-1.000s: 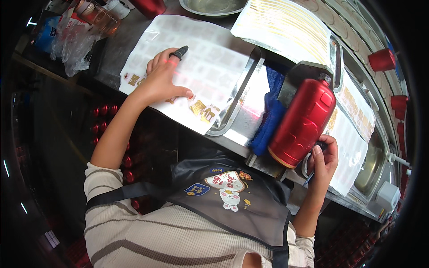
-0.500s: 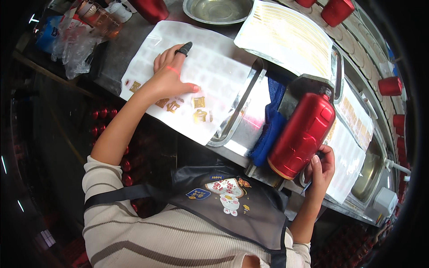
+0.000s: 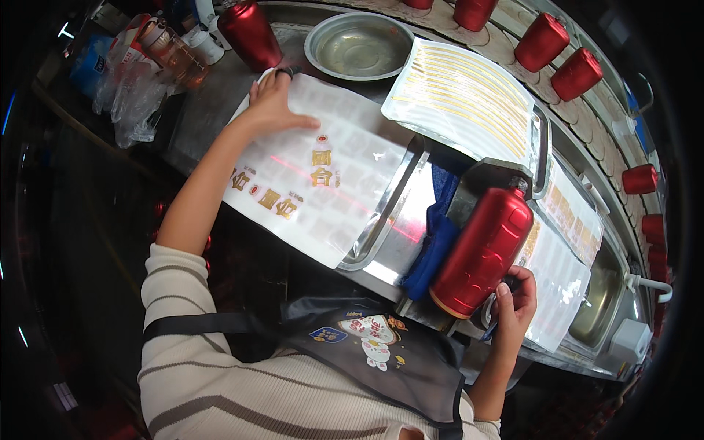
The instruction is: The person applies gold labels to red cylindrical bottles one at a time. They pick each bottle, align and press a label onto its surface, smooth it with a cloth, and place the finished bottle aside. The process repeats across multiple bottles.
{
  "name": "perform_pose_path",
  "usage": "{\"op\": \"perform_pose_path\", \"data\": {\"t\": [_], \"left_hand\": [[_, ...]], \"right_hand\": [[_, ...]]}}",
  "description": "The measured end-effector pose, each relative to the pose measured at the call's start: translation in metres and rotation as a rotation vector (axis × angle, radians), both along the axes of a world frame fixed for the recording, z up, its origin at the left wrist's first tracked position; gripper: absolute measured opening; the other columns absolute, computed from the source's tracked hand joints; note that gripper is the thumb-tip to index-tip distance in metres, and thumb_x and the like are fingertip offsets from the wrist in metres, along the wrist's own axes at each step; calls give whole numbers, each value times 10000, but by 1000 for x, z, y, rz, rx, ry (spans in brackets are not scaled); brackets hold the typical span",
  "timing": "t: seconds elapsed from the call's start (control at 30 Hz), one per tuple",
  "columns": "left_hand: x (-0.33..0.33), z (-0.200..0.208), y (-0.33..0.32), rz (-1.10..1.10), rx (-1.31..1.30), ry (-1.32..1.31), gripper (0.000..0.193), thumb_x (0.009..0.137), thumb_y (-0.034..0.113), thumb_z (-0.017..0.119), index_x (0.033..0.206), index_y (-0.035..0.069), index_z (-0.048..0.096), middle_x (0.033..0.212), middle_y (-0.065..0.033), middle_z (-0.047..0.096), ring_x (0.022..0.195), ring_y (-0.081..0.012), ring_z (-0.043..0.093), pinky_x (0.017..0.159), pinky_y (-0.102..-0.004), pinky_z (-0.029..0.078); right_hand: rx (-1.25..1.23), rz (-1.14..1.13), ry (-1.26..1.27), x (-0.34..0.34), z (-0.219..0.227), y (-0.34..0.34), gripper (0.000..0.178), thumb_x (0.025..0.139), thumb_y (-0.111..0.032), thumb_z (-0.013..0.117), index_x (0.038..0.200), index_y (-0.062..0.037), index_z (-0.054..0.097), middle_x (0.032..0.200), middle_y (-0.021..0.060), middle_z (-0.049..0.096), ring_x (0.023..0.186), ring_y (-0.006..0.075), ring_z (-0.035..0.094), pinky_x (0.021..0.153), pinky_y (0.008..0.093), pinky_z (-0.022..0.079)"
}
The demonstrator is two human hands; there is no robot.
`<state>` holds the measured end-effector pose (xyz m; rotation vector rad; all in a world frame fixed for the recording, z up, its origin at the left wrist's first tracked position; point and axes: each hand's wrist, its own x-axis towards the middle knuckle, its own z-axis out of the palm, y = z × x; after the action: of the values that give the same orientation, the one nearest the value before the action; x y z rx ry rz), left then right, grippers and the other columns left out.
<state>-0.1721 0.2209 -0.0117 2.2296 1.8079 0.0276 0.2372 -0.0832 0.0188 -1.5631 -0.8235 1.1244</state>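
- My left hand (image 3: pixel 275 106) is spread, thumb apart, at the white sheet's (image 3: pixel 356 176) far-left corner, fingertips hard to make out.
- My forearm partly hides the gold decals (image 3: pixel 321 176).
- My right hand (image 3: pixel 517 301) curls beside the red bottle's (image 3: pixel 484 249) base, near the worktop's (image 3: pixel 187 132) front edge; whether it pinches anything, I cannot tell.
- Since the earlier frame, my left hand has moved toward the sheet's far edge.
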Motion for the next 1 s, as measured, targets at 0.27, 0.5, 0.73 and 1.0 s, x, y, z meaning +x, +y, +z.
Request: {"op": "perform_pose_path", "data": {"t": [0.27,0.5,0.73,1.0], "left_hand": [[-16,-18,-15,250,133,95,1252,572,629,846,1464,-54,295,1639,-193,101,1528,-368,-21,1161,-647,-27],[-90,-43,35,515,213,-273,756,712,443,835,1197,-39,512,1117,-171,685,1044,-309,641,926,-439,481],[-82,-54,31,497,414,-564,490,743,207,834,1050,-70,571,826,-105,731,748,-197,696,697,-327,540],[-82,-53,39,480,541,-403,343,718,150,825,845,-11,550,800,-118,735,702,-259,709,667,-397,550]], "right_hand": [[-28,38,44,6,-4,4,274,926,-130,631,1154,-9,538,981,21,580,864,65,516,761,191,404],[-8,45,37,2,-6,5,250,946,-159,629,1138,-22,544,847,-38,546,656,7,420,567,169,313],[-14,47,20,-1,-4,2,215,963,-138,602,1141,-31,547,827,-39,554,603,-1,411,525,160,283],[13,31,-13,-2,-9,2,205,966,-131,597,1141,-31,559,944,-9,599,647,8,422,558,162,303]]}}
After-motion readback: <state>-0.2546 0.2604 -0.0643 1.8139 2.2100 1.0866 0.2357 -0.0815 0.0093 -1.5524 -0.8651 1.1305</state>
